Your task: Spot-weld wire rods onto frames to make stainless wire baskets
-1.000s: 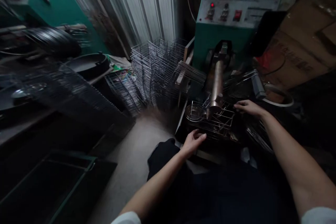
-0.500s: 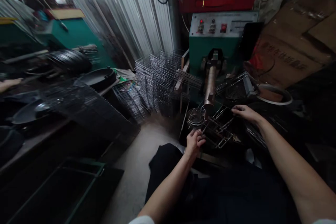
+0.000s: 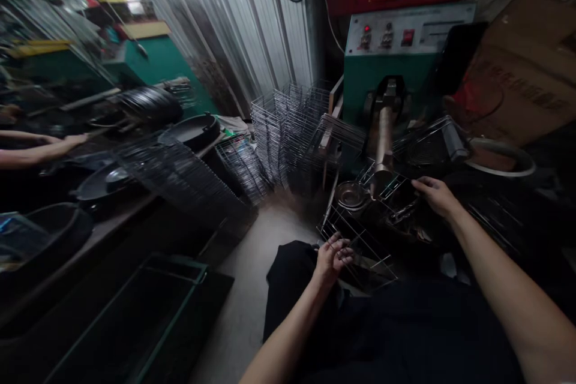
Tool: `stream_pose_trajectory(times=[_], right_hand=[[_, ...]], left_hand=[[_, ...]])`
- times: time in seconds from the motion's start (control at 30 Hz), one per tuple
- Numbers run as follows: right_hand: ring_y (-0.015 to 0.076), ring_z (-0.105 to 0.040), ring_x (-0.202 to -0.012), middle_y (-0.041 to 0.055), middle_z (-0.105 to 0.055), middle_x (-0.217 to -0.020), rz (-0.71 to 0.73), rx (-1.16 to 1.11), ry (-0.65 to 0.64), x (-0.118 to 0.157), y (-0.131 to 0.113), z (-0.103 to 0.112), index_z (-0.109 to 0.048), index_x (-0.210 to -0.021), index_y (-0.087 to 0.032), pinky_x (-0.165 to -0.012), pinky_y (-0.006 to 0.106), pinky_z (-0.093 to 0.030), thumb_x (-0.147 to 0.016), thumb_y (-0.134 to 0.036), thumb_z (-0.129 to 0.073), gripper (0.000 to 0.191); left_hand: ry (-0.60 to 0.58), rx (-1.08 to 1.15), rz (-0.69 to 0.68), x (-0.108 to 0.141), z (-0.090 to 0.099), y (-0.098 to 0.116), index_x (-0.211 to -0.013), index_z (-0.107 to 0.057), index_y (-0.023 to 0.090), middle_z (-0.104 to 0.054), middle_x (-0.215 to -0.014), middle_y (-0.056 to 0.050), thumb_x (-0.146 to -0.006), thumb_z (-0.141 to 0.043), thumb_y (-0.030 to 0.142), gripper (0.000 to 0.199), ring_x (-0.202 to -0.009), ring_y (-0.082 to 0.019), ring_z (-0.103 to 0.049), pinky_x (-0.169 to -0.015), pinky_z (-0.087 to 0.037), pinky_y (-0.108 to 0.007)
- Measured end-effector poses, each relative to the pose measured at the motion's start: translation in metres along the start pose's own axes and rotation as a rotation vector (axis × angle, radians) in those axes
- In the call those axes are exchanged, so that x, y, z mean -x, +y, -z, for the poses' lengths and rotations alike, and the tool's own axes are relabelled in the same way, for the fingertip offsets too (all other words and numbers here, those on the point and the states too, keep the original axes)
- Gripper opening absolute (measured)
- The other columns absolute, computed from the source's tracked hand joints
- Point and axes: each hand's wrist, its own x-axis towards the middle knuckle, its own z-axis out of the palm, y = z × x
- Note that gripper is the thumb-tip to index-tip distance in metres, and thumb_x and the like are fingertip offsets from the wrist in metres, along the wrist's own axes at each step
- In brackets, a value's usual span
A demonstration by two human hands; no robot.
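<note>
My left hand (image 3: 332,259) is closed on the near, left part of a thin wire rack (image 3: 356,233), low in front of a spot welder's copper-coloured arm (image 3: 384,138). The rack's open grid slants down to the right of my fingers. Fingers pinched, my right hand (image 3: 435,195) is at the right end of wire bars that pass under the tip of the arm; dim light hides exactly where the fingertips meet the wire. A small round metal cup (image 3: 351,194) sits just left of the arm's tip.
The green machine (image 3: 387,90) with a control panel (image 3: 411,30) stands ahead. Stacked wire racks (image 3: 288,132) rise left of it. A round pan (image 3: 501,158) and cardboard (image 3: 531,78) are at right. Another person's arm (image 3: 40,150) reaches over the left bench.
The rack has dropped and moved toward me at my left hand, and its grid now lies lower, below the welder's tip. My head view has turned a little to the left.
</note>
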Motion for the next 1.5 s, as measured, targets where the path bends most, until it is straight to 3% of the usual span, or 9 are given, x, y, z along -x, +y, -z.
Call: stream_pose_trajectory(times=[0.33, 0.77, 1.0, 1.17, 1.37, 1.5], right_hand=[[0.0112, -0.048, -0.054, -0.0016, -0.057, -0.061, -0.033, 0.003, 0.030, 0.027, -0.001, -0.017, -0.065, -0.073, -0.019, -0.050, 0.024, -0.038, -0.053, -0.064, -0.087, 0.054], [0.0138, -0.049, -0.055, -0.0020, -0.056, -0.058, -0.085, 0.052, 0.031, 0.049, 0.013, -0.037, -0.062, -0.071, -0.020, -0.054, 0.026, -0.040, -0.055, -0.064, -0.083, 0.051], [0.0136, -0.050, -0.054, -0.0021, -0.059, -0.060, -0.118, 0.024, 0.010, 0.058, 0.020, -0.050, -0.068, -0.081, -0.018, -0.052, 0.027, -0.041, -0.053, -0.062, -0.083, 0.054], [0.0131, -0.049, -0.054, -0.0019, -0.060, -0.060, -0.089, 0.017, 0.057, 0.062, 0.021, -0.060, -0.070, -0.081, -0.019, -0.051, 0.026, -0.040, -0.052, -0.064, -0.082, 0.056], [0.0152, -0.055, -0.059, 0.0008, -0.064, -0.067, 0.006, -0.023, 0.072, 0.068, 0.010, -0.069, -0.067, -0.078, -0.021, -0.054, 0.027, -0.043, -0.057, -0.072, -0.077, 0.056], [0.0176, -0.060, -0.070, 0.0033, -0.069, -0.078, 0.045, -0.021, -0.007, 0.063, -0.011, -0.064, -0.071, -0.082, -0.021, -0.063, 0.028, -0.047, -0.058, -0.069, -0.079, 0.054]], left_hand=[[-0.080, -0.011, -0.033, 0.026, 0.020, 0.017, -0.123, -0.057, 0.014, -0.070, -0.107, -0.011, -0.065, -0.083, 0.030, 0.065, -0.079, -0.021, -0.070, -0.068, -0.057, -0.034], [-0.209, -0.001, -0.103, 0.068, 0.017, 0.056, -0.123, -0.061, 0.017, -0.068, -0.112, -0.011, -0.071, -0.074, 0.031, 0.056, -0.089, -0.022, -0.068, -0.080, -0.057, -0.038], [-0.175, 0.026, -0.193, 0.085, 0.035, 0.084, -0.127, -0.060, 0.018, -0.067, -0.117, -0.011, -0.074, -0.072, 0.035, 0.057, -0.094, -0.022, -0.068, -0.082, -0.058, -0.037], [-0.157, 0.027, -0.275, 0.082, 0.049, 0.099, -0.125, -0.062, 0.018, -0.067, -0.117, -0.011, -0.076, -0.071, 0.037, 0.053, -0.095, -0.021, -0.067, -0.086, -0.056, -0.039], [-0.205, 0.116, -0.341, 0.073, 0.029, 0.110, -0.129, -0.060, 0.023, -0.066, -0.117, -0.007, -0.077, -0.066, 0.028, 0.052, -0.099, -0.020, -0.066, -0.093, -0.054, -0.039], [-0.223, 0.114, -0.404, 0.068, 0.026, 0.119, -0.128, -0.060, 0.023, -0.067, -0.112, -0.006, -0.076, -0.066, 0.028, 0.052, -0.098, -0.021, -0.066, -0.094, -0.054, -0.042]])
